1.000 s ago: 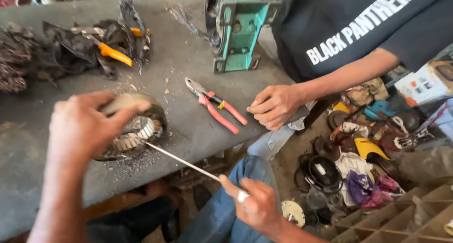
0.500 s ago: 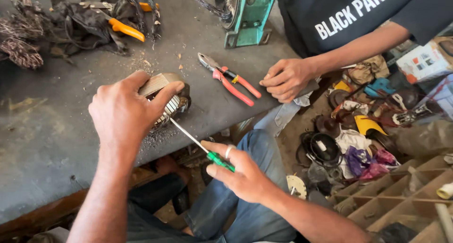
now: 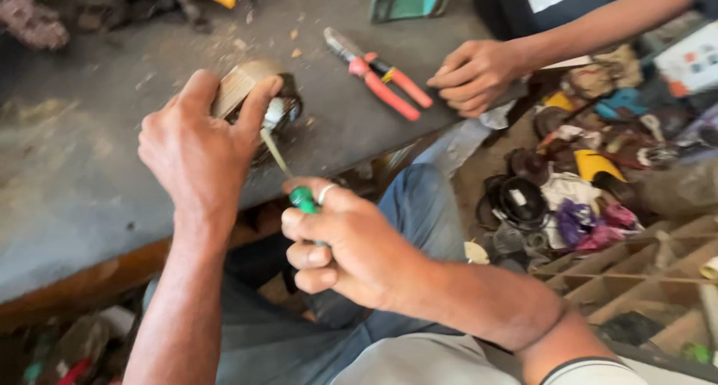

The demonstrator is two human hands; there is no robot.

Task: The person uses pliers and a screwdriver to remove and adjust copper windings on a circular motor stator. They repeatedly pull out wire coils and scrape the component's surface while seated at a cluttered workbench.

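Since half a second ago, I see the view has closed in and my right hand (image 3: pixel 351 243) has drawn nearer the motor coil (image 3: pixel 262 105); the shaft now shows shorter. My left hand (image 3: pixel 198 142) is clamped around the coil at the near edge of the grey surface (image 3: pixel 82 198). My right hand is fisted around the green-handled screwdriver (image 3: pixel 288 172), its tip at the coil. Red pliers (image 3: pixel 381 82) lie further back, beside another person's hand (image 3: pixel 475 75) resting curled on the surface. To the right, clutter (image 3: pixel 576 183) covers the floor by a wooden rack (image 3: pixel 643 269).
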